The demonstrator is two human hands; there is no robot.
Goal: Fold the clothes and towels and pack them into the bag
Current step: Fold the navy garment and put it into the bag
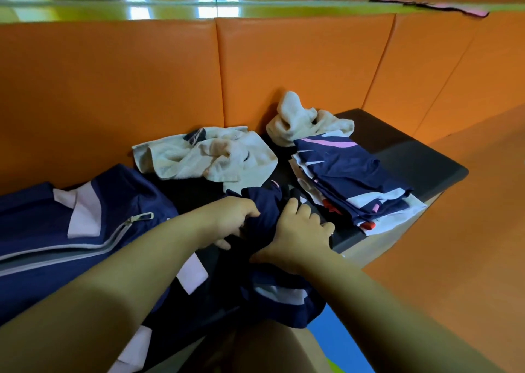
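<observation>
Both on navy garment: left hand tight around it, right hand seemingly flat; towels beyond.

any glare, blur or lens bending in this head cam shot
Head view: white glare patches on the green ledge; the top edge is smeared; wide-angle bending curves the orange pad seams; the towels, folded stack and left hand gripping the navy garment are evenly lit, fairly sharp.
</observation>
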